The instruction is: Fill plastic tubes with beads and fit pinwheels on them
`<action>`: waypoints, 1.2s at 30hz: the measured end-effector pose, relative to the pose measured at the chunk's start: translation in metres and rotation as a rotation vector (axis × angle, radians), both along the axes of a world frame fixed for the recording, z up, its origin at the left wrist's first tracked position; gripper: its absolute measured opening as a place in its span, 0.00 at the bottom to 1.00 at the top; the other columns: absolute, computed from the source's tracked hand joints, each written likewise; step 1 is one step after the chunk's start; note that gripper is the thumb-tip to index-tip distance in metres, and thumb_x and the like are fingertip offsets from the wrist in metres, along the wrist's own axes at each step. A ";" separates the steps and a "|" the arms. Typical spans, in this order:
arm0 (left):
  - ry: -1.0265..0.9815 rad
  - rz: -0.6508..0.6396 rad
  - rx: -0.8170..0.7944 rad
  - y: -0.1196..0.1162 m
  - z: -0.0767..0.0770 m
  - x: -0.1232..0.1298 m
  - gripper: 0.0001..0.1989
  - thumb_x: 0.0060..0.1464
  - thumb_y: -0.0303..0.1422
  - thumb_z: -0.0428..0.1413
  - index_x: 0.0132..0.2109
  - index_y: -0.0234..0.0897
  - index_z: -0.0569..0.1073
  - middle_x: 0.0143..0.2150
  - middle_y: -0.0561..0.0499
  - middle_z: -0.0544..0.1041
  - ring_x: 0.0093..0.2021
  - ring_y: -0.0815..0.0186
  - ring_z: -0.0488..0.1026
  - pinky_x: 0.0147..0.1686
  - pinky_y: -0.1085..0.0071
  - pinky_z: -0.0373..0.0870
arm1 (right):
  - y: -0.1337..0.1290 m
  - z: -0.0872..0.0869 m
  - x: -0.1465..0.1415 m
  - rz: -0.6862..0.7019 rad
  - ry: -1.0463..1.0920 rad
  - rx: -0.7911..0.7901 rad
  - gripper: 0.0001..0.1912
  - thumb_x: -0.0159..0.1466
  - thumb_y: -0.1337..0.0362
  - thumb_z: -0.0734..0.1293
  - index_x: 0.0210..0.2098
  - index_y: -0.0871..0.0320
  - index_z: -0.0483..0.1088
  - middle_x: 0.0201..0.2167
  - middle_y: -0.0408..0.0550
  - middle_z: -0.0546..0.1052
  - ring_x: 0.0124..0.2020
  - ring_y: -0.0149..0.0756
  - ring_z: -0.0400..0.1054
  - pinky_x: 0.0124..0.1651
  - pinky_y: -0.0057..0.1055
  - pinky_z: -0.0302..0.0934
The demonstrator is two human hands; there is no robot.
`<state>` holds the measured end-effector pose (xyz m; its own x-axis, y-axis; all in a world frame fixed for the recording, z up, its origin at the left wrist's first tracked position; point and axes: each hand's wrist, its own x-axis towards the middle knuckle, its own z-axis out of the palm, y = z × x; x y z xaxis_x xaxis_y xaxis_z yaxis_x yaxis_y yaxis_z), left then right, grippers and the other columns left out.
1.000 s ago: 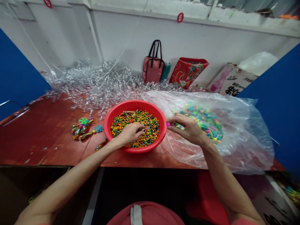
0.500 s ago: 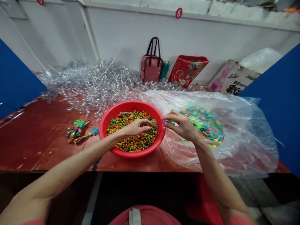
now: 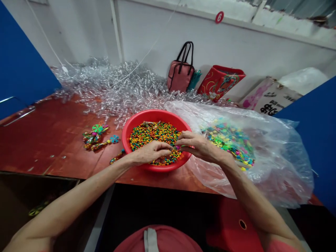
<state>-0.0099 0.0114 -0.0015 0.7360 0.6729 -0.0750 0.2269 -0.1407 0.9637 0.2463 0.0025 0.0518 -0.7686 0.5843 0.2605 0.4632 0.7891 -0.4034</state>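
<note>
Pink tip (image 3: 177,147) leftward, toward left hand (image 3: 152,153)

Plastic basin (image 3: 157,114) of beads (image 3: 154,134) mid-table (image 3: 52,140) — plastic bag (image 3: 278,168) of pinwheel pieces (image 3: 228,140) to its right, bead-filled pinwheels (image 3: 93,137) left, heap of clear plastic strips (image 3: 105,91) behind, against the wall (image 3: 236,45).

"Where are the hands?"

"Out front, left hand (image 3: 152,153) and right hand (image 3: 199,147) turned inward, backs up, fingers curled."

"Touching?"

"Nearly, at the fingertips (image 3: 170,149). The bare left forearm (image 3: 78,190) and right forearm (image 3: 254,199) angle in from below."
</note>
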 end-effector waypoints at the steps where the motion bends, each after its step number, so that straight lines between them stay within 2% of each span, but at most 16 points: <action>1: 0.011 0.013 0.046 -0.002 -0.001 0.001 0.18 0.67 0.42 0.55 0.54 0.36 0.80 0.39 0.48 0.81 0.34 0.64 0.74 0.35 0.69 0.70 | 0.001 0.001 -0.001 0.012 -0.028 0.004 0.15 0.77 0.58 0.61 0.50 0.55 0.79 0.42 0.53 0.76 0.43 0.39 0.71 0.45 0.34 0.68; 4: 0.056 0.112 0.278 -0.010 -0.006 0.005 0.15 0.67 0.36 0.54 0.53 0.37 0.81 0.47 0.45 0.82 0.45 0.59 0.77 0.47 0.64 0.71 | 0.005 0.001 -0.005 0.027 -0.095 -0.011 0.15 0.77 0.59 0.62 0.48 0.57 0.79 0.39 0.51 0.75 0.39 0.38 0.70 0.42 0.33 0.65; 6: 0.091 0.177 0.415 -0.015 -0.009 0.008 0.14 0.67 0.33 0.52 0.51 0.35 0.81 0.48 0.42 0.81 0.47 0.57 0.76 0.52 0.61 0.70 | 0.009 0.002 -0.007 0.017 -0.118 -0.045 0.13 0.76 0.59 0.64 0.46 0.59 0.79 0.38 0.50 0.75 0.38 0.37 0.70 0.41 0.33 0.65; 9: 0.072 0.216 0.430 -0.019 -0.007 0.010 0.14 0.67 0.32 0.52 0.51 0.34 0.80 0.48 0.42 0.80 0.47 0.57 0.75 0.52 0.61 0.70 | 0.013 0.009 -0.008 -0.027 -0.115 -0.155 0.11 0.74 0.59 0.67 0.45 0.59 0.80 0.38 0.49 0.78 0.38 0.36 0.72 0.42 0.32 0.66; 11: -0.003 0.196 0.291 -0.018 -0.003 0.009 0.15 0.67 0.35 0.53 0.53 0.35 0.79 0.46 0.44 0.81 0.44 0.60 0.75 0.47 0.64 0.71 | 0.014 0.016 -0.007 -0.056 -0.052 -0.270 0.14 0.73 0.57 0.69 0.52 0.57 0.78 0.40 0.48 0.81 0.40 0.36 0.75 0.45 0.32 0.68; 15: -0.235 0.095 -0.173 -0.019 0.004 0.007 0.21 0.66 0.42 0.57 0.59 0.34 0.77 0.36 0.50 0.77 0.29 0.69 0.69 0.31 0.72 0.66 | 0.009 0.025 0.000 -0.028 0.243 -0.488 0.35 0.65 0.47 0.75 0.66 0.53 0.69 0.50 0.51 0.81 0.48 0.39 0.77 0.47 0.33 0.73; 18: -0.418 0.032 -0.410 -0.024 0.005 0.006 0.25 0.63 0.46 0.61 0.60 0.34 0.76 0.36 0.50 0.77 0.27 0.72 0.68 0.28 0.74 0.64 | 0.004 0.016 0.000 -0.024 0.458 -0.576 0.35 0.63 0.48 0.77 0.66 0.50 0.69 0.51 0.51 0.81 0.47 0.38 0.79 0.45 0.31 0.75; 21: -0.506 -0.031 -0.486 -0.030 0.004 0.007 0.25 0.61 0.48 0.63 0.57 0.34 0.77 0.39 0.47 0.78 0.28 0.73 0.70 0.28 0.74 0.64 | 0.000 0.000 -0.005 -0.072 0.599 -0.542 0.24 0.65 0.56 0.77 0.59 0.51 0.75 0.43 0.48 0.83 0.42 0.36 0.80 0.43 0.29 0.75; 23: -0.502 -0.023 -0.469 -0.033 0.003 0.008 0.26 0.61 0.49 0.63 0.55 0.33 0.77 0.38 0.47 0.78 0.26 0.73 0.69 0.28 0.73 0.64 | -0.001 -0.010 -0.012 -0.100 0.628 -0.488 0.20 0.66 0.59 0.77 0.56 0.52 0.77 0.39 0.46 0.83 0.39 0.35 0.80 0.42 0.29 0.75; 26: -0.417 0.176 -0.246 -0.033 0.001 0.014 0.21 0.59 0.46 0.64 0.51 0.34 0.79 0.35 0.50 0.77 0.28 0.71 0.68 0.30 0.72 0.65 | -0.004 -0.021 -0.022 -0.197 0.643 -0.361 0.19 0.66 0.58 0.76 0.55 0.51 0.77 0.40 0.46 0.83 0.38 0.34 0.78 0.43 0.29 0.74; 28: -0.352 0.382 0.002 -0.031 0.001 0.017 0.15 0.56 0.40 0.67 0.46 0.35 0.80 0.38 0.49 0.78 0.35 0.66 0.71 0.36 0.70 0.68 | -0.005 -0.025 -0.028 -0.281 0.661 -0.260 0.18 0.66 0.58 0.76 0.55 0.50 0.77 0.46 0.47 0.82 0.41 0.35 0.78 0.45 0.30 0.73; 30: -0.322 0.454 0.123 -0.028 0.001 0.017 0.14 0.55 0.38 0.67 0.45 0.36 0.80 0.41 0.49 0.79 0.41 0.64 0.73 0.41 0.69 0.69 | -0.006 -0.028 -0.031 -0.335 0.673 -0.190 0.18 0.66 0.58 0.76 0.55 0.49 0.77 0.50 0.48 0.81 0.44 0.36 0.78 0.48 0.31 0.73; 31: -0.321 0.412 0.099 -0.027 0.002 0.017 0.15 0.56 0.40 0.66 0.46 0.36 0.79 0.41 0.49 0.79 0.40 0.64 0.73 0.41 0.69 0.69 | -0.006 -0.028 -0.031 -0.337 0.674 -0.176 0.18 0.66 0.59 0.75 0.56 0.49 0.77 0.50 0.47 0.81 0.44 0.36 0.78 0.48 0.31 0.73; 34: -0.342 0.133 -0.130 -0.027 0.003 0.016 0.19 0.64 0.47 0.57 0.45 0.34 0.78 0.37 0.49 0.78 0.33 0.66 0.71 0.36 0.68 0.69 | -0.006 -0.029 -0.032 -0.267 0.692 -0.174 0.18 0.68 0.60 0.74 0.57 0.48 0.76 0.45 0.44 0.82 0.41 0.34 0.78 0.45 0.30 0.73; 35: -0.345 0.104 -0.168 -0.027 0.003 0.016 0.19 0.64 0.48 0.57 0.43 0.34 0.77 0.35 0.49 0.77 0.31 0.67 0.70 0.34 0.69 0.68 | -0.006 -0.029 -0.033 -0.247 0.689 -0.163 0.18 0.68 0.61 0.74 0.56 0.48 0.76 0.44 0.44 0.82 0.40 0.34 0.78 0.44 0.30 0.73; 36: -0.344 0.142 -0.157 -0.027 0.002 0.017 0.19 0.62 0.49 0.59 0.40 0.34 0.76 0.34 0.50 0.75 0.30 0.68 0.69 0.33 0.69 0.67 | -0.007 -0.029 -0.035 -0.244 0.677 -0.134 0.17 0.68 0.61 0.74 0.56 0.48 0.77 0.44 0.44 0.82 0.40 0.34 0.78 0.44 0.29 0.72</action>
